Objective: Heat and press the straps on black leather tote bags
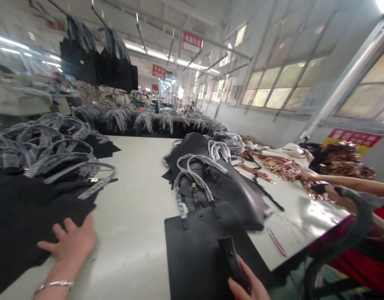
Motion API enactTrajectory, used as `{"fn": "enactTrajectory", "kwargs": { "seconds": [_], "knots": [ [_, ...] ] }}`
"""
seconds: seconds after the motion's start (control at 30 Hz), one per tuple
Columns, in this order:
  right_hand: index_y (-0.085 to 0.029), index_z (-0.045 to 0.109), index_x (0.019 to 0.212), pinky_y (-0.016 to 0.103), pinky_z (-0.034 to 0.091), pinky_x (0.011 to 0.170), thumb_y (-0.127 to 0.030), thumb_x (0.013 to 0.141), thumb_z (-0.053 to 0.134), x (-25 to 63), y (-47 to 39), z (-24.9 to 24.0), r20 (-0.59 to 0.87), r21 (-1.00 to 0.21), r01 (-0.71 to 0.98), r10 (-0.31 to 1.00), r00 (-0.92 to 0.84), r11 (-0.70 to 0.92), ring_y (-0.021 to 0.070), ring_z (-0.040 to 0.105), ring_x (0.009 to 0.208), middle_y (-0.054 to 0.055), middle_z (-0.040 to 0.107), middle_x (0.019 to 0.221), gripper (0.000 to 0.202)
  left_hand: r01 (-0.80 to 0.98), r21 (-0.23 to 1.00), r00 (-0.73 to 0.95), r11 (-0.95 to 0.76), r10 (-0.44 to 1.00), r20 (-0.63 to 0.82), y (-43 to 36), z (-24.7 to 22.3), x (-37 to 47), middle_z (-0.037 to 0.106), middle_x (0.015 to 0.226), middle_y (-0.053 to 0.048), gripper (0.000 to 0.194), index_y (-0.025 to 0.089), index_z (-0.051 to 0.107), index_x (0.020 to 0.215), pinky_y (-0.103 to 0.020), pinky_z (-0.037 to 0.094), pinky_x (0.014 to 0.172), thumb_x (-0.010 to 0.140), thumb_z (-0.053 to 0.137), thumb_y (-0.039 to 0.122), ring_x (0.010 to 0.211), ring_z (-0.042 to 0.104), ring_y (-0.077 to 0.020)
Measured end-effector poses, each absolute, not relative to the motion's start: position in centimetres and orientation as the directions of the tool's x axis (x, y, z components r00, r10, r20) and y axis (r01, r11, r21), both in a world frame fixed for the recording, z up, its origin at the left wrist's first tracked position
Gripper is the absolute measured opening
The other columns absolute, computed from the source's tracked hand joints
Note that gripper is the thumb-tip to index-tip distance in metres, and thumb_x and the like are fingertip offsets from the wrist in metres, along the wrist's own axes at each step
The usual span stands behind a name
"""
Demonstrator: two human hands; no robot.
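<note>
1. Right grip [250, 283], at the bottom edge right of centre, is closed around a black piece [231, 254], thumb and fingers seen along its lower end; the cuff of contact is partly cut off by the frame.
2. That piece points its long axis up and slightly left, its free end over the near bag [188, 258]. Whether it touches the bag, I cannot tell.
3. Near bag lies flat at bottom centre, up and left of the right grip, which is much the nearer hand. Its wrapped handles [180, 207] loop away toward mid-frame, so bag and piece run roughly the same way.
4. Left grip [71, 239], lower left, has its fingers spread at the edge of the dark stack [29, 216], holding nothing visible; a pale stretch of tabletop [129, 208] separates it from the near bag.
5. Right of the bag, a slim pink tool [276, 241] lies slanted, apart from the right grip.
6. Beyond, at centre right, sits the bag pile [242, 196].
7. Farther off, at the right edge, a co-worker's arm [351, 183] reaches to brown straps [279, 166].
</note>
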State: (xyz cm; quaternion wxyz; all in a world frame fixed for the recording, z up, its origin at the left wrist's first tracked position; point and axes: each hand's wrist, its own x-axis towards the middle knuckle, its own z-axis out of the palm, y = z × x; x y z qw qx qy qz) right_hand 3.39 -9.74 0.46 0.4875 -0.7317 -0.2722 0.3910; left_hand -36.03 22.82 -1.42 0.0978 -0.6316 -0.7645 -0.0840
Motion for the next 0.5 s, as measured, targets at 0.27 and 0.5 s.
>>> {"fn": "enactTrajectory", "kwargs": {
  "seconds": [0.27,0.5],
  "knots": [
    [-0.018,0.028,0.136,0.026,0.047,0.04,-0.059,0.071,0.066,5.3,-8.0,2.0,-0.246,-0.954,0.008,0.798,0.551,-0.3,0.0144,0.058,0.048,-0.001,0.063,0.078,0.086,0.652,0.289,0.654,-0.701,0.713,0.252,12.1,-0.1,-12.2,0.037,0.149,-0.01,0.044,0.016,0.051,0.132,-0.041,0.024,0.115,0.091,0.04,0.027,0.139,0.031,-0.0234],
    [-0.019,0.032,0.138,0.024,0.048,0.041,-0.058,0.075,0.063,7.0,-8.8,4.1,-0.311,-0.93,0.0,0.789,0.529,-0.367,0.0145,0.059,0.047,-0.003,0.063,0.068,0.08,0.585,0.329,0.715,-0.741,0.663,0.222,9.4,-1.4,-4.5,0.025,0.154,-0.016,0.064,0.022,0.042,0.141,-0.064,0.014,0.111,0.087,0.048,0.054,0.142,0.016,-0.0391]
  ]
}}
